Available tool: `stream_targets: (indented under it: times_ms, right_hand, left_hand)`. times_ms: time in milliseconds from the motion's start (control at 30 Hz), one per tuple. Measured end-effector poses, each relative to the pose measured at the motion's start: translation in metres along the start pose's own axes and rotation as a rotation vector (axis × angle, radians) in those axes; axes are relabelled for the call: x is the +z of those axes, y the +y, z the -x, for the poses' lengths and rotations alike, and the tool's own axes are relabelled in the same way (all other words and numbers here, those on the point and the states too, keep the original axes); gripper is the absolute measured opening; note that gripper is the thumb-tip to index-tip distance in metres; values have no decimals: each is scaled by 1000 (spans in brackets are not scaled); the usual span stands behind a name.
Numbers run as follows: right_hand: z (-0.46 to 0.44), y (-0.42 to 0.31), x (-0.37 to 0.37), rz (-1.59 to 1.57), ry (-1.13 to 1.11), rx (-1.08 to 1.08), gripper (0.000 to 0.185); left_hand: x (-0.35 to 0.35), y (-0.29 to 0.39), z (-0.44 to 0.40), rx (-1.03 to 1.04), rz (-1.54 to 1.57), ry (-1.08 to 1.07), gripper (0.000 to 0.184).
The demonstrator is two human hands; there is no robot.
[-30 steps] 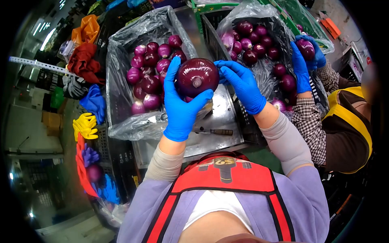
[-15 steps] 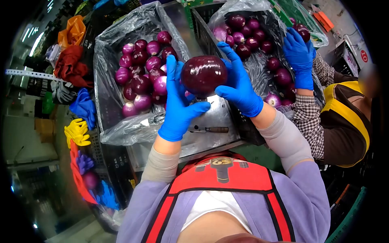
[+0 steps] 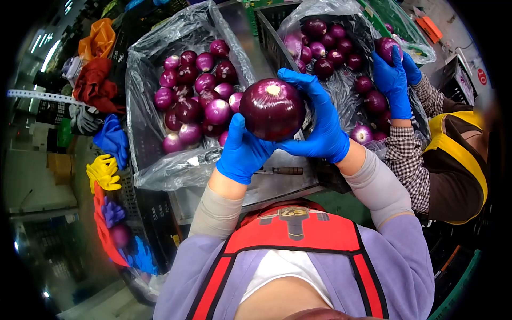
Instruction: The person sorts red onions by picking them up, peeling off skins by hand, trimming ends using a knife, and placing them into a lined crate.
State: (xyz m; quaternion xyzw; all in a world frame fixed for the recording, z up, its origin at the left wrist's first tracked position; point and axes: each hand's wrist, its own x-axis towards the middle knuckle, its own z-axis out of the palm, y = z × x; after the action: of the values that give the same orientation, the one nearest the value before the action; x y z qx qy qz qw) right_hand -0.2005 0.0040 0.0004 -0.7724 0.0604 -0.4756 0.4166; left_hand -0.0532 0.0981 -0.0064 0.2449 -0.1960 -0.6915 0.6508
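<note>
A large, glossy red onion (image 3: 271, 114) is held up between my two blue-gloved hands, its pale end turned up towards me. My left hand (image 3: 246, 153) cups it from below and the left, with the thumb raised along its side. Around the right side curve the fingers of my right hand (image 3: 321, 121), and that thumb lies under the onion. Below it, a knife (image 3: 288, 170) with a wooden handle rests on the metal table (image 3: 256, 196); my left hand and the onion hide part of that surface.
Left of my hands is a plastic-lined crate (image 3: 140, 101) of peeled red onions. Another lined crate (image 3: 269, 37) with onions stands at the back right. Beside it a co-worker's gloved hand (image 3: 392, 80) holds an onion. Coloured gloves (image 3: 104, 172) hang along the left edge.
The onion has turned so its pale end now faces up. My left hand has shifted lower beneath it, and my right thumb has moved under it.
</note>
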Motion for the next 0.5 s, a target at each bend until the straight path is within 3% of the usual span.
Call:
stream_targets:
  times_ms: [100, 367, 433, 500]
  right_hand:
    - [2, 2, -1, 102, -79, -62, 95]
    - [-2, -1, 2, 102, -101, -78, 84]
    - [-3, -1, 2, 94, -103, -70, 84]
    - [-1, -2, 3, 84, -97, -16, 84]
  left_hand:
    - [-5, 0, 3, 31, -29, 22, 98]
    - [-5, 8, 3, 38, -16, 10, 107]
    - [-7, 10, -1, 108, 45, -117, 107]
    - [-4, 13, -3, 137, 14, -113, 111]
